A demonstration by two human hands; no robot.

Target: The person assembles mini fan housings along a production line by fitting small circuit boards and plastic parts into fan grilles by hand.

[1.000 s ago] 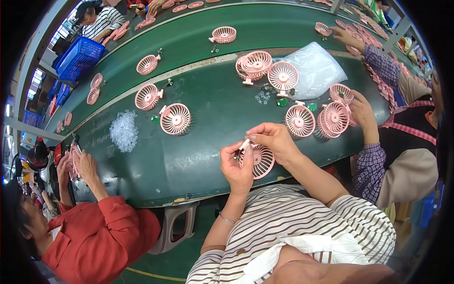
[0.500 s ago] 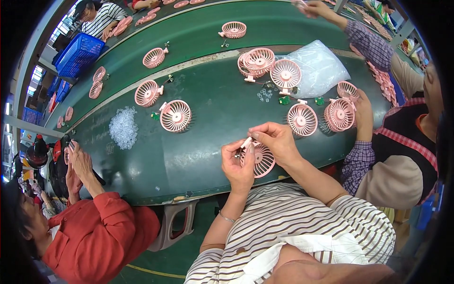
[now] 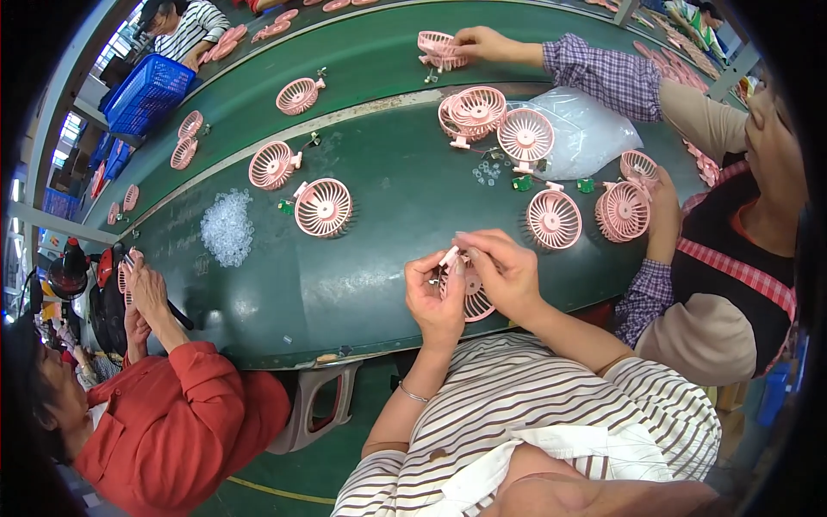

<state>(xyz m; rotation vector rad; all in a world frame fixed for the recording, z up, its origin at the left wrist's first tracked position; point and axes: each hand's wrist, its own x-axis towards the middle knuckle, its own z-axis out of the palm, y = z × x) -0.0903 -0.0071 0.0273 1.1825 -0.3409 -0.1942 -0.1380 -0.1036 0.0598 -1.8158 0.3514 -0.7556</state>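
Observation:
A pink round fan grille [image 3: 474, 302] is held upright over the near edge of the dark green table [image 3: 370, 276]. My left hand [image 3: 435, 297] grips its left side, thumb and fingers pinching near a small white piece at its top. My right hand [image 3: 504, 271] wraps its right side, fingertips meeting the left hand above the grille. Most of the grille is hidden behind my fingers.
Several pink fan grilles [image 3: 323, 207] lie on the table, beside a heap of small clear parts [image 3: 227, 226] and a clear plastic bag [image 3: 586, 129]. A person in red [image 3: 172, 414] sits left. A person in plaid sleeves [image 3: 715, 258] works right, one hand reaching to a grille on the conveyor belt [image 3: 362, 60].
The person on the right has stretched one arm far across to a grille on the belt. My hands stay on the pink grille with only slight finger shifts.

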